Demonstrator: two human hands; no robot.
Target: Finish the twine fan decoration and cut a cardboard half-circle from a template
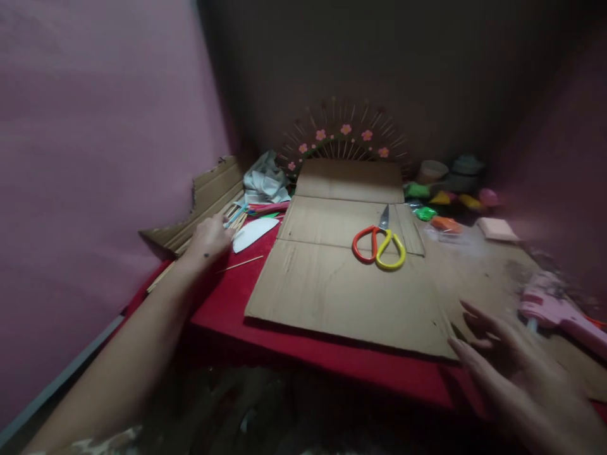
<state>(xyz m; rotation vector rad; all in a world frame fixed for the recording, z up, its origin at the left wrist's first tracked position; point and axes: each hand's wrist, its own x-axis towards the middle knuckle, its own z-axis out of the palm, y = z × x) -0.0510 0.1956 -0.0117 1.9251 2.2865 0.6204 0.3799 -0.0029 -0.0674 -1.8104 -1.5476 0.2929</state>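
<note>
My left hand (214,237) reaches to the left side of the table, over a bundle of thin wooden sticks (238,221) and coloured pieces. Its fingertips are hard to make out there. Beside it lie a white half-oval piece (255,234) and a single thin stick (243,263). My right hand (512,360) is at the front right corner of a flat cardboard sheet (327,291), fingers apart and nothing held. On the sheet rest scissors (379,243) with one red and one yellow handle, blades pointing away from me.
Torn cardboard (213,193) leans at the left wall. Behind the sheet stands a fan of sticks with pink flowers (346,129). Crumpled pale plastic (266,180) lies at the back left. To the right are clay packets (446,224), a pink block (497,229) and a pink glue gun (543,300).
</note>
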